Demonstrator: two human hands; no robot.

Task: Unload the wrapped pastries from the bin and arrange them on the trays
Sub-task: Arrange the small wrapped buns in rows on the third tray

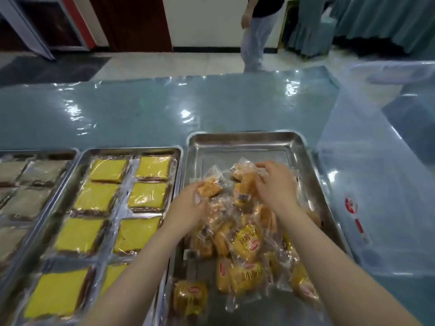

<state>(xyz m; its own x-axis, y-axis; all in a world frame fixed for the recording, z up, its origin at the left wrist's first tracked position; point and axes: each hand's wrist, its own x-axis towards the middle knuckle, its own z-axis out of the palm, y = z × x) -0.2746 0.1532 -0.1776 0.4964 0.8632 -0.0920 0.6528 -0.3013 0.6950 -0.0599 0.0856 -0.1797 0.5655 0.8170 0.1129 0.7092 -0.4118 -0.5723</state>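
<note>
Three steel trays sit side by side along the near edge of the bench (164,109), which is covered in glossy teal plastic sheeting; the right-hand tray (242,147) holds a loose heap of wrapped pastries (244,250), golden-brown pieces in clear film, piled from its middle toward its near edge, while its far end is bare metal; the middle tray (131,152) carries yellow-topped cake slices (96,196) in clear wrap, laid flat in two neat columns; the left-hand tray (70,154), partly cut off by the frame, holds greyish-brown wrapped slices (21,203) in rows; the left hand (188,205) has its fingers curled round one wrapped pastry (209,188) at the far left of the heap, thumb on top of it; the right hand (275,184) hovers over the far side of the heap with its fingers bent down onto another packet (246,177), though whether they truly pinch it I cannot tell; several wrappers show a red oval logo and yellow lettering, too blurred to read; a translucent plastic bin (376,184) stands just beside the right-hand tray at the bench's right end, bearing a red mark, also unreadable; beyond the far edge a person (256,31) stands on the floor.
</note>
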